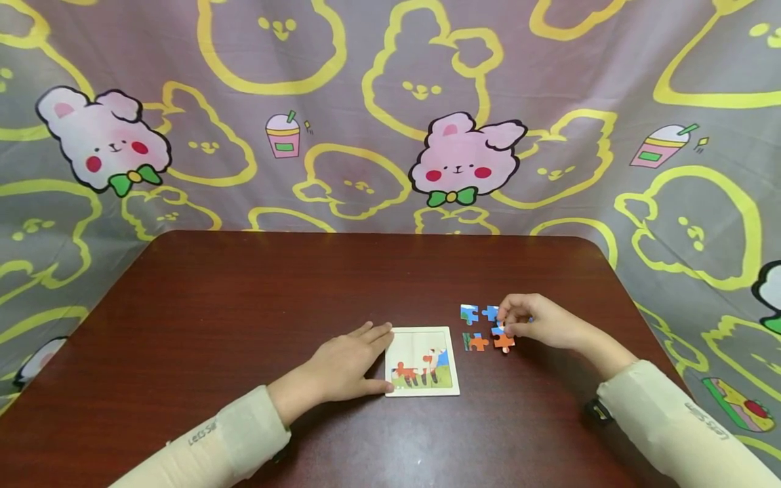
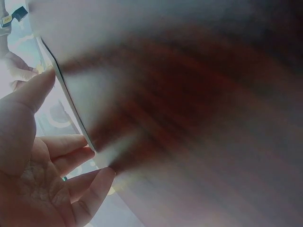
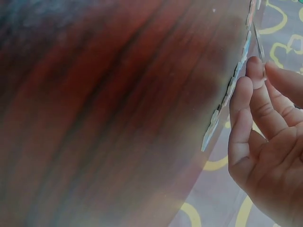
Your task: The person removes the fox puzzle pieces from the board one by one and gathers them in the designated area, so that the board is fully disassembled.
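A square puzzle board [image 1: 453, 373] with a pale frame lies on the table, its picture of an orange animal on grass partly filled in. My left hand [image 1: 344, 362] rests at its left edge, fingers and thumb extended and touching the frame. To the right of the board, my right hand [image 1: 539, 322] pinches an orange and blue puzzle piece [image 1: 504, 340] between thumb and fingertip. In the right wrist view this puzzle piece [image 3: 259, 42] appears edge-on, raised at the fingertips. Beside it lie loose pieces: a blue-green one [image 1: 468, 313], a blue one [image 1: 490, 312] and an orange-green one [image 1: 476, 341].
The dark red-brown table [image 1: 244, 305] has a rounded far edge. A patterned curtain [image 1: 342, 81] with cartoon rabbits hangs behind it and along both sides. Each forearm wears a pale sleeve, and a dark strap device [image 1: 598, 411] sits at the right wrist.
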Demonstrator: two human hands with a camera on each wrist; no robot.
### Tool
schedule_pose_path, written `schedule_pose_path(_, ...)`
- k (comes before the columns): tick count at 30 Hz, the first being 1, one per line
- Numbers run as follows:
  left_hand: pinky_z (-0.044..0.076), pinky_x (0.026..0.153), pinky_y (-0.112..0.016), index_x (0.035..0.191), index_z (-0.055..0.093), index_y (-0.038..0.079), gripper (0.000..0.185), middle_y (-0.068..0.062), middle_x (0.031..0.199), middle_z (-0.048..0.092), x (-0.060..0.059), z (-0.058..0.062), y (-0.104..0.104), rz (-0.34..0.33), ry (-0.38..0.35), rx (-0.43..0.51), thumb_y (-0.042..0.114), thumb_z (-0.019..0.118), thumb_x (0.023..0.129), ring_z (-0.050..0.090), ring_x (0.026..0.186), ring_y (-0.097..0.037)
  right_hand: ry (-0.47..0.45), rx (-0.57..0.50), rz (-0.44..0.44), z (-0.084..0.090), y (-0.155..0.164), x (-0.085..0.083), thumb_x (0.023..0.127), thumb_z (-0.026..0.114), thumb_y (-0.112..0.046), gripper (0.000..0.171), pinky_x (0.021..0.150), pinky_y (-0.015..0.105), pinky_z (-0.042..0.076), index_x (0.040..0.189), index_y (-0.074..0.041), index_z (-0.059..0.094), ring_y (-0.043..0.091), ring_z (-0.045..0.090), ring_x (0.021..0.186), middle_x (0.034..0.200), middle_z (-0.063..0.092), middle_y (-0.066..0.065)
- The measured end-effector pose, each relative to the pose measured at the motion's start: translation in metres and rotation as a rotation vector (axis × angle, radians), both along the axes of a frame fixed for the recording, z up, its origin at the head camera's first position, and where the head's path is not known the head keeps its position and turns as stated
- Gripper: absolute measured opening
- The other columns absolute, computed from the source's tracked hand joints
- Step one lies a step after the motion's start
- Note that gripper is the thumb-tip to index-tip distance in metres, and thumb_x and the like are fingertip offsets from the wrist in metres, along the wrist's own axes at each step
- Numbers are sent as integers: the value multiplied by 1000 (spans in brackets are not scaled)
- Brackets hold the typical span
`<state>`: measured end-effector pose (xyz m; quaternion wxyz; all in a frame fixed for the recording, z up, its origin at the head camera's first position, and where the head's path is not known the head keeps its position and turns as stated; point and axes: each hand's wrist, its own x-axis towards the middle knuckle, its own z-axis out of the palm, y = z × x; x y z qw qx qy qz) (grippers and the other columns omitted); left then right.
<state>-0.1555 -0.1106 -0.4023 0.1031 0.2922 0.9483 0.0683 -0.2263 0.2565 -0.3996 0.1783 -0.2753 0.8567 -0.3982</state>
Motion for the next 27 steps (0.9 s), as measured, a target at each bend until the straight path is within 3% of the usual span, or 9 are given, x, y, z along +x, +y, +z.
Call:
schedule_pose_path(12,46,107,-49,150,43,7,85,-6,161,37,1,0,-1,-1,1,0,59,68,86,40,145,-35,26,78,-10,-2,-2,1,90,67,1,10,65,23,49,99,-2,61,12,64,74,80,68,4)
schedule_pose_path(27,46,107,-49,150,44,7,85,-7,160,38,0,0,-1,-5,3,1,59,68,86,40,144,-35,90,155,-28,2,1,3,91,69,-5,10,74,23,54,99,-3,64,4,61,78,88,69,0)
